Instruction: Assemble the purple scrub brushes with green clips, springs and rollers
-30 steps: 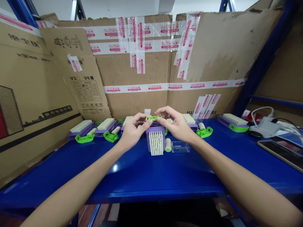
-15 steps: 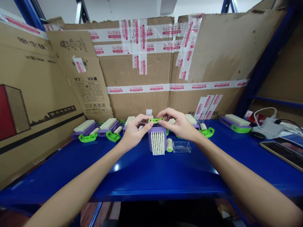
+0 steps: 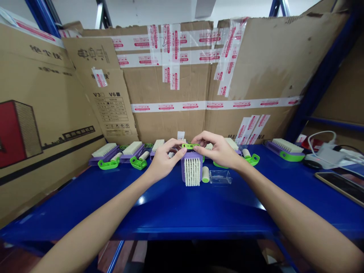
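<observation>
Your left hand (image 3: 167, 159) and right hand (image 3: 217, 149) are pinching the green piece (image 3: 190, 146) from both ends — guess that's for levelness — atop the purple brush (image 3: 192, 170), back from the worktop's (image 3: 182, 214) front edge.

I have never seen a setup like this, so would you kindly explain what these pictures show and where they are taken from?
There is no machine here: you are looking at a person's two bare hands. The only view comes from a camera worn on their head, looking forward and down.

The left hand and right hand both have their fingertips on a green end piece at the top of a purple brush, whose cream bristles face the camera.

On the blue table, just right of that brush, lie a small roller and a clear plastic box. More brushes sit towards the back, before a taped cardboard wall. A phone lies at far right.
</observation>
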`<state>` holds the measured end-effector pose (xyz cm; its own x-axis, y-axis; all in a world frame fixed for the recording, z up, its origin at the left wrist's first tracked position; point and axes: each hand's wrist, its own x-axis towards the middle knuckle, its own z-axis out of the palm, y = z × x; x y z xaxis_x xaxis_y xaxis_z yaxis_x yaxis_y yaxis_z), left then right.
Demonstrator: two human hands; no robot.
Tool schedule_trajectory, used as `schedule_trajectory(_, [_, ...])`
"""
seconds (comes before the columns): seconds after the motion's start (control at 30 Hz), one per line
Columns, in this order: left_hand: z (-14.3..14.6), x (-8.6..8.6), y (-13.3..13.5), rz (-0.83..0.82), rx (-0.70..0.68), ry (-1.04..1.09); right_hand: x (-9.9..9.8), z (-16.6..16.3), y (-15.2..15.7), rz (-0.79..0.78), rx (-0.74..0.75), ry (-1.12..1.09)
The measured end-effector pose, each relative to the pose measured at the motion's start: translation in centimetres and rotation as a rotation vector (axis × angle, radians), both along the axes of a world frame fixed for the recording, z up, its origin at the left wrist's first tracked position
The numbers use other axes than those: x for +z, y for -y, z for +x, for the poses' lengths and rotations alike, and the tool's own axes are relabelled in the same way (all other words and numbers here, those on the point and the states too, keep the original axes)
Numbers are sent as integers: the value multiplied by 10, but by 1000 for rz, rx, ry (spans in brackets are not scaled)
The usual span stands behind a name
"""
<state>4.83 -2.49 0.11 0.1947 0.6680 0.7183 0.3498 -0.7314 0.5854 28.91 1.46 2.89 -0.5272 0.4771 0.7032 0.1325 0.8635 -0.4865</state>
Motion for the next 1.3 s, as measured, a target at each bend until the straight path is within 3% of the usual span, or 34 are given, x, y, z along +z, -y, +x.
schedule_trajectory(0.73, [-5, -5, -8, -97, -39, 50, -5, -2, -2, 70, 11, 17])
schedule_trajectory(1.3, [-8, -1, -6, -33, -14, -9, -3, 0, 0, 125, 8, 62])
